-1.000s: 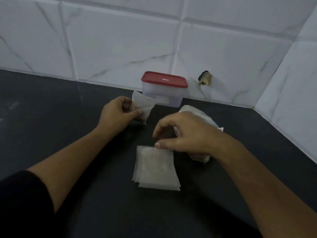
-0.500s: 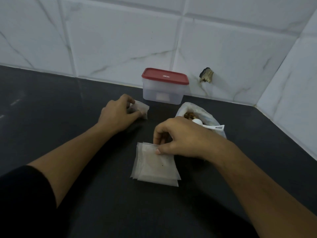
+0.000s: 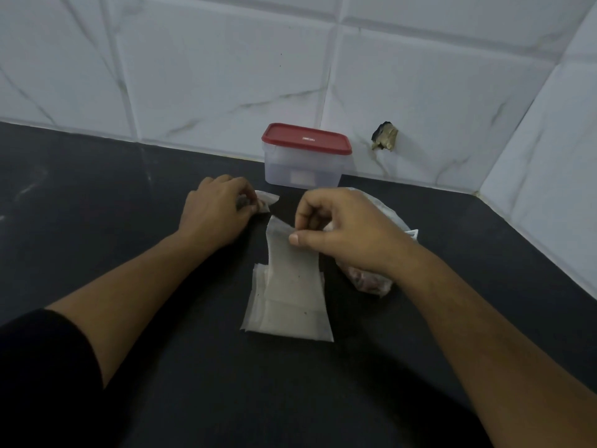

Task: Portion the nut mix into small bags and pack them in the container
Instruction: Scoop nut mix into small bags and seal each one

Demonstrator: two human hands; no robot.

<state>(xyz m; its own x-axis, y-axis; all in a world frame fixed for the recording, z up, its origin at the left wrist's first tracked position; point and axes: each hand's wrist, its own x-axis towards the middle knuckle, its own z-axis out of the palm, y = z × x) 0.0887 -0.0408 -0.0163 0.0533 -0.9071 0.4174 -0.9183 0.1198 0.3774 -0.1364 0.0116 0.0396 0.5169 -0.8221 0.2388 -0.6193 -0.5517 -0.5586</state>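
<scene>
A black sleeve ends near the left elbow; the left hand and right hand are bare.

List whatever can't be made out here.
Head view only.
Nut mix bag: mostly behind the right hand, which pinches the top bag.
Small bag: mostly under the left hand gripping it; fill unknown.
Lid lettering: too small.
Container contents: frosted wall blurs them.

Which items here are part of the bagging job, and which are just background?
In the job: left hand holding a small bag; right hand pinching the top bag of the stack; nut mix bag; red-lidded container.
Just there: brownish scrap on the tiled wall; counter.
</scene>
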